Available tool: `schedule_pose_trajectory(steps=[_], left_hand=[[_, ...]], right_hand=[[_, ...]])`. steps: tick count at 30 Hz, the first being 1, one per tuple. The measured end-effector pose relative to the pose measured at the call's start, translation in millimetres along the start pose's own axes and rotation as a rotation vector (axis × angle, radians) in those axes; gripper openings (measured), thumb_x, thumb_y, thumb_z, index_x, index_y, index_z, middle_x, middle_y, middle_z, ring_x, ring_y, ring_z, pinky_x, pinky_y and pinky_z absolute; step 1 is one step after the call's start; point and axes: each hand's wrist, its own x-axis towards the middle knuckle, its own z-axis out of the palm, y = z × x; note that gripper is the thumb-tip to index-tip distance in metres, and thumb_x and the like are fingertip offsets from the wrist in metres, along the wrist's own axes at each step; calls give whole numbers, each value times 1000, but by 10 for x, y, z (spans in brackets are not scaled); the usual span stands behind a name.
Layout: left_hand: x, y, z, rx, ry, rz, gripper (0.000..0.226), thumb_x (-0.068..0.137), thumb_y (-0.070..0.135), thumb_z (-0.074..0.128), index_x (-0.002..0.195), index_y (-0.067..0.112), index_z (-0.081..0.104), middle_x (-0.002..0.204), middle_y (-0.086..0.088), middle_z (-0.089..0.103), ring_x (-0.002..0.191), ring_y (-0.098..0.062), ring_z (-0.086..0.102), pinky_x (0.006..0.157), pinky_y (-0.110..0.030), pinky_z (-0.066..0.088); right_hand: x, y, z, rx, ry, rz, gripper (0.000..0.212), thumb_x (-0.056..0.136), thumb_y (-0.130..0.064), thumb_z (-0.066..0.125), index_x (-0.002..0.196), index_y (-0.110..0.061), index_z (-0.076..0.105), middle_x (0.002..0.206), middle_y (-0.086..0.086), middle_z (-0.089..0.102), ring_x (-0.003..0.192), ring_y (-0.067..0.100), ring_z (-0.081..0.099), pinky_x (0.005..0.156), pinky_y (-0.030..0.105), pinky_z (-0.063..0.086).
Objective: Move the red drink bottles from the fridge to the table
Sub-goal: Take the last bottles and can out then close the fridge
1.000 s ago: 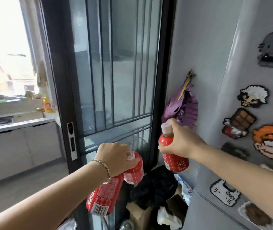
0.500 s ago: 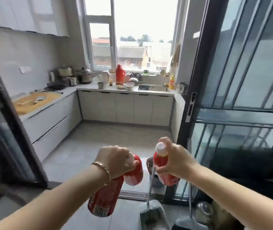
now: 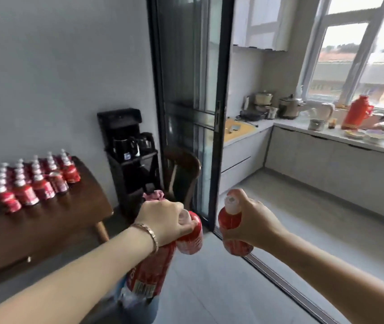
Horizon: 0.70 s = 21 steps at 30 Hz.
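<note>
Gripped two red drink bottles (image 3: 147, 272) by the necks in the left hand (image 3: 163, 218), a third bottle (image 3: 229, 223) in the right hand (image 3: 254, 222), mid-air, well apart from the table (image 3: 53, 232) of grouped bottles (image 3: 34, 185); probably smooth, stiff plastic, safest held below the cap.

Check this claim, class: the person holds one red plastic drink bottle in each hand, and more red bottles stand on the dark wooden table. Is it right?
Not quite. The head view shows the left hand gripping two red plastic drink bottles; the right hand holds one red bottle. More red bottles do stand on the dark wooden table.
</note>
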Motion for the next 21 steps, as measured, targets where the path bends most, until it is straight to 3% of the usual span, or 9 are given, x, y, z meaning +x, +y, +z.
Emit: schedule_pose_trajectory(steps=[8, 13, 18, 21], left_hand=[[-284, -2130, 141, 36, -24, -275, 47, 83, 71, 38, 77, 24, 44, 99, 1, 67, 98, -22, 62, 68, -28, 32], [-218, -3119, 372, 38, -27, -442, 49, 83, 70, 39, 67, 24, 38, 89, 3, 67, 86, -20, 62, 65, -26, 35], [8, -3980, 646, 61, -33, -571, 44, 84, 69, 37, 76, 26, 45, 75, 8, 55, 70, -15, 50, 64, -25, 35], [175, -4526, 842, 67, -22, -647, 44, 84, 68, 35, 83, 27, 50, 79, 7, 58, 70, -12, 50, 63, -24, 37]], right_hand=[[1350, -1579, 1035, 143, -131, -195, 63, 66, -38, 80, 113, -26, 39, 88, -6, 59, 81, 16, 63, 71, 32, 58], [2168, -2252, 1688, 191, -232, -294, 60, 66, -37, 80, 111, -25, 42, 95, -7, 61, 87, 15, 61, 78, 33, 55], [3037, -2789, 2295, 178, -310, -381, 59, 61, -43, 80, 107, -28, 46, 93, -8, 64, 85, 12, 63, 77, 34, 56], [3594, -3149, 2676, 165, -364, -423, 58, 61, -43, 80, 105, -29, 44, 94, -7, 63, 85, 13, 61, 75, 30, 55]])
